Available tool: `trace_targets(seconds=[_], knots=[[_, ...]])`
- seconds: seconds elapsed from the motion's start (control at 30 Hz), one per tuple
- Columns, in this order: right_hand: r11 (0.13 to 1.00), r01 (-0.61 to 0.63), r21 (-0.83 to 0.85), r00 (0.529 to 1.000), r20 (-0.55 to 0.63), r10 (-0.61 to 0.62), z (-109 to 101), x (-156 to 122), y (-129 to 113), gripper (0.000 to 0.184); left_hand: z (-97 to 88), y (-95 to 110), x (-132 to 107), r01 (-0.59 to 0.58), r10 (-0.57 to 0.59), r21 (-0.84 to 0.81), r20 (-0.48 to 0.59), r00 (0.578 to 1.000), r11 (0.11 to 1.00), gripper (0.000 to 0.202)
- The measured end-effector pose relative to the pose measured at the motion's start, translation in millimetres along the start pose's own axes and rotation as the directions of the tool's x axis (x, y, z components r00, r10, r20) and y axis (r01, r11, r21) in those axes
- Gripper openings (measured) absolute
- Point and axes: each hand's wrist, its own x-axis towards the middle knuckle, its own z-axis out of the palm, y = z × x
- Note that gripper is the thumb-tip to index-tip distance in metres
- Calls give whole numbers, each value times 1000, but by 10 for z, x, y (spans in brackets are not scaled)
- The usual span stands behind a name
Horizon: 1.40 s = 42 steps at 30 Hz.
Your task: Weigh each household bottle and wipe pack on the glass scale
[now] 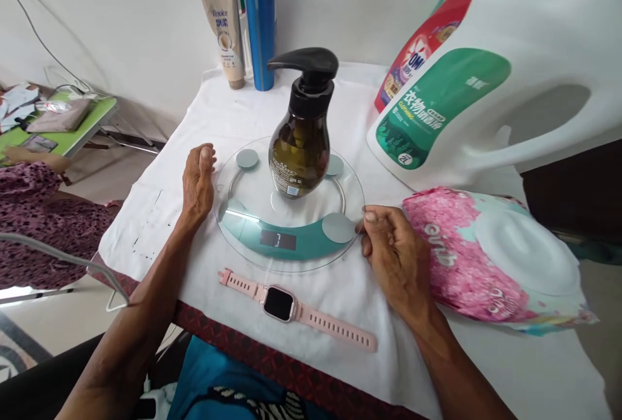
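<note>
A round glass scale (286, 248) with a teal band and a small lit display lies on the white cloth. On it stands a dark pump bottle (299, 148), upright, with a black pump head. My left hand (198, 177) rests at the scale's left rim, fingers curled in beside the thumb; nothing shows in it. At the right rim, the thumb and forefinger of my right hand (396, 248) pinch the glass edge; its other fingers are folded under. A pink smartwatch (279, 303) lies stretched out in front of the scale, touched by neither hand.
A large white detergent bottle (442, 109) stands right, with a red detergent pack (413, 50) behind it. A pink wipes pack (466, 245) lies beside my right hand. Against the wall stand a beige tube (223, 24) and a blue bottle (261, 31). Another person's sleeve (34, 212) shows left.
</note>
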Motion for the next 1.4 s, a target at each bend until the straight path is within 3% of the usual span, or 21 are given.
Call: trace_targets(seconds=[0.13, 0.43, 0.87, 1.17, 1.3, 1.4], knots=[[999, -40, -7, 999, -4, 40, 6, 3, 51, 48, 35, -155, 30, 85, -86, -117, 0, 996, 990, 74], [997, -79, 1, 997, 2, 79, -6, 8, 122, 47, 102, -133, -2, -26, 21, 84, 67, 998, 996, 68], [995, -96, 7, 995, -2, 96, 2, 5, 104, 48, 96, -144, 2, -41, 33, 103, 74, 997, 994, 67], [999, -39, 5, 999, -10, 39, 0, 6, 77, 50, 79, -126, 7, -35, 29, 76, 73, 997, 996, 73], [1000, -26, -11, 1000, -15, 26, 11, 17, 66, 51, 39, -51, 12, -99, 94, 96, 54, 994, 990, 72], [1000, -24, -2, 1000, -18, 24, 19, 25, 64, 52, -7, 132, -23, -188, 185, 70, 58, 981, 980, 70]])
